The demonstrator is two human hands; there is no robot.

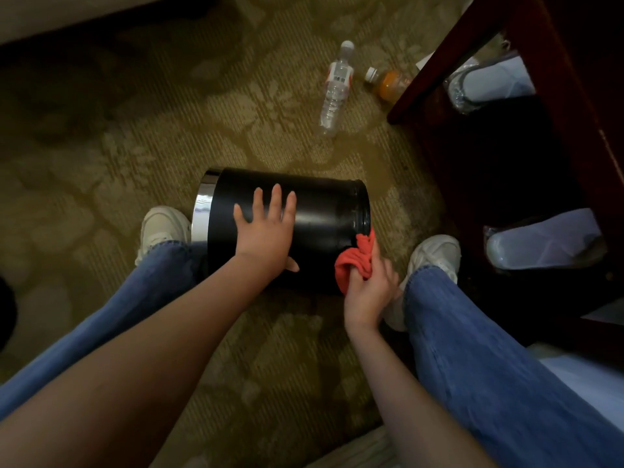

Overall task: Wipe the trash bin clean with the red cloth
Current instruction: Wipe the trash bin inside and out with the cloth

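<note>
Plainly one trash bin lies on its side on the carpet, between two pale shoes; its inside and underside are hidden; one red cloth, bunched, touches its right end, partly buried in the right hand, whose fingers curl tight round it; the left hand presses flat on the bin, fingers spread; two bottles lie beyond, the orange one partly cut off by dark wooden furniture.

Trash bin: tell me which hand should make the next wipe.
Right. The right hand grips the red cloth, touching the trash bin at its right end; the left hand lies flat on the bin's side, apparently steadying it.
</note>
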